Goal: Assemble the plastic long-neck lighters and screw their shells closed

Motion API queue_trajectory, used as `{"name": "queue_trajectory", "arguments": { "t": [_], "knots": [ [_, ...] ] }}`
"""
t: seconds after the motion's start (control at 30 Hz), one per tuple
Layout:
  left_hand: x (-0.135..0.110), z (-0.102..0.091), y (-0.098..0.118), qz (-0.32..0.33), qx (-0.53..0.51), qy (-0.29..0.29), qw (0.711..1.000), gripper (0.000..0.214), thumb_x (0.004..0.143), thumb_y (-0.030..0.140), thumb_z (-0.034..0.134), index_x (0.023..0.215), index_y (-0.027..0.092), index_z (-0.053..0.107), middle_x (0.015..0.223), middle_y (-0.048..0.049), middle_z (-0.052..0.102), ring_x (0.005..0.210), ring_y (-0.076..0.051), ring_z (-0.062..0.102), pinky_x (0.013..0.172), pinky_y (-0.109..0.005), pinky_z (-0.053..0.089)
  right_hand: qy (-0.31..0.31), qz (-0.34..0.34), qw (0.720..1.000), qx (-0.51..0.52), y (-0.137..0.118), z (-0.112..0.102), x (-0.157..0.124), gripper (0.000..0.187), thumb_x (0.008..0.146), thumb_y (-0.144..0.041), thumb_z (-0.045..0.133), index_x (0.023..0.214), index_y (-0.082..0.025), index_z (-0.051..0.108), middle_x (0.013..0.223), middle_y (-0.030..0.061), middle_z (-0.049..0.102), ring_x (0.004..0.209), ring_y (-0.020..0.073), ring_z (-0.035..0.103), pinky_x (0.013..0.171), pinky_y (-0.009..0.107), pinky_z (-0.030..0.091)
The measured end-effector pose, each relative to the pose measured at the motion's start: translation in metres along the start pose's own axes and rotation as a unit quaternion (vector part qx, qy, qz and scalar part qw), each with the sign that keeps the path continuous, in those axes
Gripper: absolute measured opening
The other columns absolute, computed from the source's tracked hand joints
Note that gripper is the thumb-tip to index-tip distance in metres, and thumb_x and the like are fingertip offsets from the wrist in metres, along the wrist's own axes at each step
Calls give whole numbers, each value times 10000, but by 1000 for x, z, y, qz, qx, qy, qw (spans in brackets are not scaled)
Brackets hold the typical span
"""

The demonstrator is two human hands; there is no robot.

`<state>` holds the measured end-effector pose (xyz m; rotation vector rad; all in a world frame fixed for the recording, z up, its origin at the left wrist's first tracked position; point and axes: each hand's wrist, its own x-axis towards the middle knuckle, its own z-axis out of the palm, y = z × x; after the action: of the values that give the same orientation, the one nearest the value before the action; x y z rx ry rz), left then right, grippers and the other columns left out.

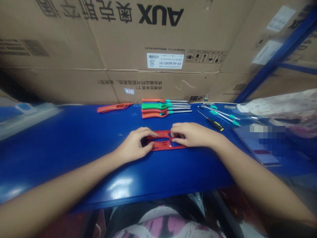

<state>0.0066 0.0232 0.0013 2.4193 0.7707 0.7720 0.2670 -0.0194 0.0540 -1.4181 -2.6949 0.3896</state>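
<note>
Two red lighter handle halves (pixel 162 144) lie side by side on the blue table, their hollow inner sides facing up. My left hand (pixel 135 144) grips them at the left end, thumb on the near half and fingers on the far one. At the right end, by the trigger loops, my right hand (pixel 189 135) has its bent fingers and thumb on the pieces. My fingers partly cover both ends. Beyond them lie several assembled lighters (pixel 155 110) with orange or green handles and metal tubes. A closed orange handle (pixel 115 107) rests to their left.
A yellow-and-black screwdriver (pixel 215 124) and several metal lighter tubes (pixel 224 115) with teal fittings lie at the right. Nearer is a phone (pixel 268 158). A tiny screw (pixel 120 134) lies left of the handle halves. A large cardboard box (pixel 111 49) stands along the back edge.
</note>
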Motion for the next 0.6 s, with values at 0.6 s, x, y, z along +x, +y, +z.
{"name": "queue_trajectory", "arguments": {
  "t": [0.6],
  "knots": [
    [-2, -3, 6, 29, 46, -30, 998, 279, 818, 181, 617, 1081, 188, 709, 1101, -67, 711, 1015, -251, 623, 957, -433, 493, 1, -12, 1000, -13, -5, 1, 0, 79, 943, -241, 591, 948, -193, 654, 984, 32, 641, 764, 135, 566, 640, 247, 351]
  ]
}}
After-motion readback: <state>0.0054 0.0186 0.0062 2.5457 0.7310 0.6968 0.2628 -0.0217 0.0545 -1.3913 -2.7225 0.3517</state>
